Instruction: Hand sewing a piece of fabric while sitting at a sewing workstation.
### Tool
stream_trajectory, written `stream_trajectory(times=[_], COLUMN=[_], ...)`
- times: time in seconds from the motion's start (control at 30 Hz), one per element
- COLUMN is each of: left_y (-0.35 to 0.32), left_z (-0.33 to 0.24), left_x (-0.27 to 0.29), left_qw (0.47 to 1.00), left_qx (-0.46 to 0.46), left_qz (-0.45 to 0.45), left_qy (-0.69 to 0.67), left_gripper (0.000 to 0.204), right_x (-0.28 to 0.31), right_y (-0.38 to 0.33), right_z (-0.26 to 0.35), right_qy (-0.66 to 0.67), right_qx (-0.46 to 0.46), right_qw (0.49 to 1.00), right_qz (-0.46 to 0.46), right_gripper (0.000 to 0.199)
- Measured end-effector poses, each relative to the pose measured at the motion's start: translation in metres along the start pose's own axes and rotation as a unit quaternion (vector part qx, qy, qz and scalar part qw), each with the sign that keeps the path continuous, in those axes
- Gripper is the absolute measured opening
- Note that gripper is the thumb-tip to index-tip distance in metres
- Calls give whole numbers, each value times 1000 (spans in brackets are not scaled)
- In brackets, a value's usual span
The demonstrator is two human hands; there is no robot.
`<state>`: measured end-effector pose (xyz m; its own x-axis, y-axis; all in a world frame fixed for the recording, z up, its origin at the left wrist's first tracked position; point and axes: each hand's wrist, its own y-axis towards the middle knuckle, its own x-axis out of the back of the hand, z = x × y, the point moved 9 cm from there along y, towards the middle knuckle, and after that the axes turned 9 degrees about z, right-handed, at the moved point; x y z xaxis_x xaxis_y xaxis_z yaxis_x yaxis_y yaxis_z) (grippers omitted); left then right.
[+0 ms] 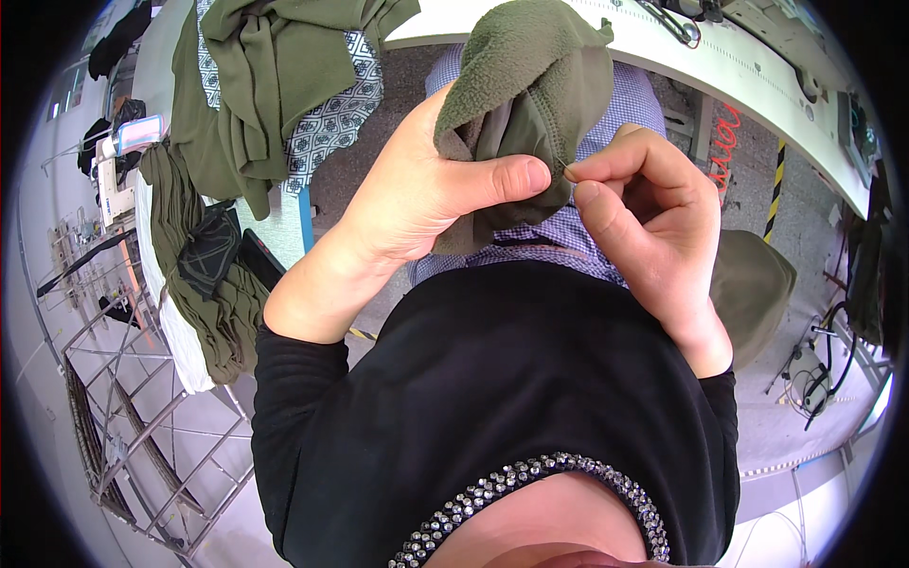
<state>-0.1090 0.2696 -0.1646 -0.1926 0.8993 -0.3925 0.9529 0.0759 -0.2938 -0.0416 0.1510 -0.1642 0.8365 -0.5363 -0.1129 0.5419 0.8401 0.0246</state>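
Note:
My left hand [431, 180] is closed on an olive-green fleece piece [516, 47], its thumb lying across the folded fabric. The piece is fuzzy on one face, with smoother cloth and a stitched seam inside the fold. At that seam my right hand [653, 199] pinches a fine thread [566, 172] between thumb and forefinger, right beside the left thumb tip. The other right fingers are curled in. Both hands are above my lap, over blue-and-white checked cloth [620, 99].
A white sewing table [748, 85] curves along the far right, with machine parts on it. Olive garments [275, 76] and patterned cloth [331, 123] lie at the left. A pleated olive pile [213, 312] sits nearer. Behind my right arm is more olive cloth [753, 289]; a metal rack [142, 426] stands lower left.

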Motion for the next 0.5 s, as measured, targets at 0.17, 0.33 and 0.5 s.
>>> stream_trajectory(times=[0.17, 0.33, 0.5], left_y=[-1, 0, 0], left_z=[2, 2, 2], left_x=[2, 3, 2], left_qw=[1000, 1000, 1000], left_qx=[8, 6, 8], left_qz=[-7, -13, -13], left_qy=[2, 9, 13], left_gripper=[66, 66, 66], right_x=[1, 2, 2], right_y=[-1, -2, -1], right_z=[-1, -4, -2], right_qy=[-1, 21, -1], right_qx=[-2, -15, 3], right_qw=[1000, 1000, 1000], right_qz=[4, -7, -3], right_gripper=[5, 6, 5])
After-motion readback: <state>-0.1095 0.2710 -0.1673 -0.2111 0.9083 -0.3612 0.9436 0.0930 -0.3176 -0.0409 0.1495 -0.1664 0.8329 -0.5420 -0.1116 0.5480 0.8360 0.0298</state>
